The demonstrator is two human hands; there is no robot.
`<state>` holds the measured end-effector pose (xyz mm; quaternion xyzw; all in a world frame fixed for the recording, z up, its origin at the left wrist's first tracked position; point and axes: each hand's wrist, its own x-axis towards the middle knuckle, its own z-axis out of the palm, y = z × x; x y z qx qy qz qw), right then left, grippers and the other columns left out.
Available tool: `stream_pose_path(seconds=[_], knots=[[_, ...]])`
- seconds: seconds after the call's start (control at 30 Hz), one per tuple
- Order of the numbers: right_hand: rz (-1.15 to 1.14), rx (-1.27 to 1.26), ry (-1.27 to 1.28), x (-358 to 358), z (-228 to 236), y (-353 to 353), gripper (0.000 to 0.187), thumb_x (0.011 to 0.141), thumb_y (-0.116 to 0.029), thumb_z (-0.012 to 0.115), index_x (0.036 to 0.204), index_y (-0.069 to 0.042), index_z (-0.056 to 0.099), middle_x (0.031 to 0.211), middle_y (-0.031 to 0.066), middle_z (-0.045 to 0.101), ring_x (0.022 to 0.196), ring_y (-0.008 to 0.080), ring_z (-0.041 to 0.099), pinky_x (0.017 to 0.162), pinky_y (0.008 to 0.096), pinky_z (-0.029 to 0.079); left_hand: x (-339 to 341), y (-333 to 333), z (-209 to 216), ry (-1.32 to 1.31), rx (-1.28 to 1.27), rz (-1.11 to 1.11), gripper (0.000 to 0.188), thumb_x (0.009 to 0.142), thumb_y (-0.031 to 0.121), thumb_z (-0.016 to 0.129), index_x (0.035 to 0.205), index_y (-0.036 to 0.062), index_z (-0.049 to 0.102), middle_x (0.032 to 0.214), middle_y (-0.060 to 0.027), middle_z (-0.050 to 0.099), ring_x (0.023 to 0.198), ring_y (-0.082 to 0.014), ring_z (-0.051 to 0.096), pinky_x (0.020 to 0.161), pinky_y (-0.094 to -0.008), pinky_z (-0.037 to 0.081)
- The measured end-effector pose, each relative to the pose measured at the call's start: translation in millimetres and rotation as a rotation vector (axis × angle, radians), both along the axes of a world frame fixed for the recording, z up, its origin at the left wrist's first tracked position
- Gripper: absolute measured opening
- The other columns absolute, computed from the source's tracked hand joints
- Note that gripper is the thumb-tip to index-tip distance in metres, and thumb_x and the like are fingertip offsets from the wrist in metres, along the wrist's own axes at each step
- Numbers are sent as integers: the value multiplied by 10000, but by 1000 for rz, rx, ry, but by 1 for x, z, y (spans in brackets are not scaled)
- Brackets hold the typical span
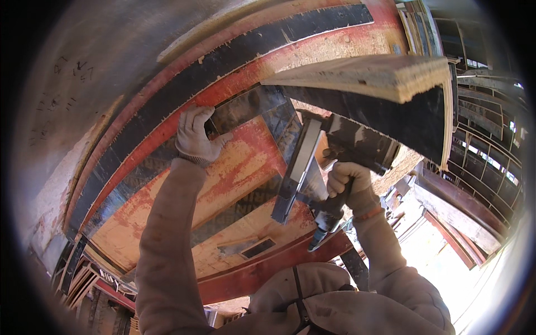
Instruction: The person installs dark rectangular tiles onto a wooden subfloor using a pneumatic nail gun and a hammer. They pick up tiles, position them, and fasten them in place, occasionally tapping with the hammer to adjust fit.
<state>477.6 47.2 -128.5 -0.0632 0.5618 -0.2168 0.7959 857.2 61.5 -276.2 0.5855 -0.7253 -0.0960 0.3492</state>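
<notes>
My left hand [196,137], in a pale work glove, grips the end of a dark narrow board strip [245,108], fingers over its far edge and thumb on the near side. The strip lies on a red, worn wooden panel [245,153]. My right hand [352,181], also gloved, is closed around the handle of a nail gun [303,153] with a long straight magazine. An air hose fitting [317,239] sits at the handle's lower end. The gun's nose is partly hidden near a thick plywood piece [391,120] with a black face, which stands up from the panel.
A long black strip [234,50] runs along the panel's far side. Beyond it stands a grey sheet [84,95] with handwritten marks. Stacked boards [84,285] are at lower left, metal racks [486,151] at right, and loose planks [458,223] lie on the bright floor.
</notes>
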Motion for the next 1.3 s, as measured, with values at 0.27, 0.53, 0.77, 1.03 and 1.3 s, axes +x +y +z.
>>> stream_pose_path(seconds=[0.27, 0.53, 0.77, 1.03, 1.3], knots=[[315, -174, 153, 70, 5, 26, 327, 946, -116, 545, 639, -95, 436, 606, 65, 483, 547, 183, 505, 573, 311, 455, -4, 6, 5, -22, 77, 72, 801, 582, 348, 984, 1247, 90, 622, 1201, -116, 655, 1075, -356, 634, 915, -467, 542], [484, -105, 246, 125, -3, 11, 246, 958, -176, 624, 749, -48, 597, 641, 39, 550, 574, 149, 571, 602, 314, 510, -5, 7, 6, 49, 144, 103, 774, 545, 229, 984, 1222, 117, 625, 1204, -95, 645, 1121, -353, 604, 988, -477, 504], [557, -41, 268, 132, -3, 14, 193, 955, -160, 617, 786, -65, 612, 630, 14, 527, 560, 152, 554, 573, 291, 470, -4, 6, 6, 67, 138, 94, 732, 591, 237, 961, 1225, 99, 621, 1194, -101, 647, 1125, -353, 604, 1017, -491, 493], [480, -43, 283, 126, -5, 14, 141, 932, -161, 672, 858, -41, 679, 643, 16, 518, 563, 156, 542, 561, 293, 464, -3, 7, 6, 57, 176, 107, 773, 577, 251, 967, 1247, 98, 613, 1209, -101, 644, 1147, -354, 598, 1024, -489, 491], [299, 15, 270, 113, 13, 15, 225, 901, -158, 678, 718, -38, 624, 621, 56, 565, 561, 182, 582, 553, 319, 503, -2, 10, -5, 30, 112, 93, 776, 565, 254, 972, 1239, 100, 617, 1210, -107, 644, 1156, -352, 596, 1026, -479, 492]])
